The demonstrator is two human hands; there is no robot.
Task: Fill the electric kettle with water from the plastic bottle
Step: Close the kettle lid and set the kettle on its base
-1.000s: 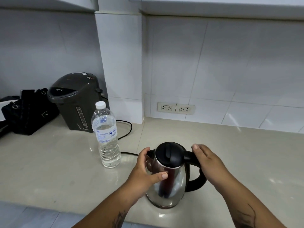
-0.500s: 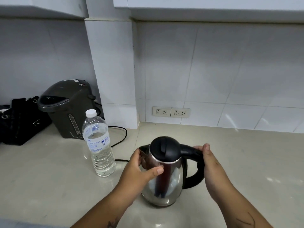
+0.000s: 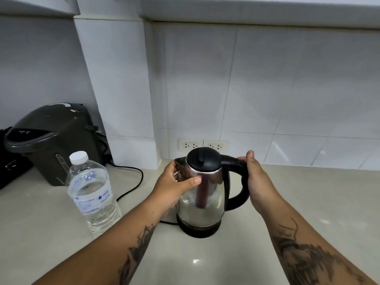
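The electric kettle (image 3: pixel 202 192) stands mid-worktop, steadied by left hand (image 3: pixel 174 186) fingers on its body; right hand (image 3: pixel 256 179) fingers wrap the handle. The lid should be opened first; the capped plastic bottle (image 3: pixel 92 194) waits at nine o'clock.

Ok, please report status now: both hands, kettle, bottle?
Left hand on steel kettle body, right hand on its black handle. Black lid shut. Clear plastic bottle capped, untouched. Nothing blocking.
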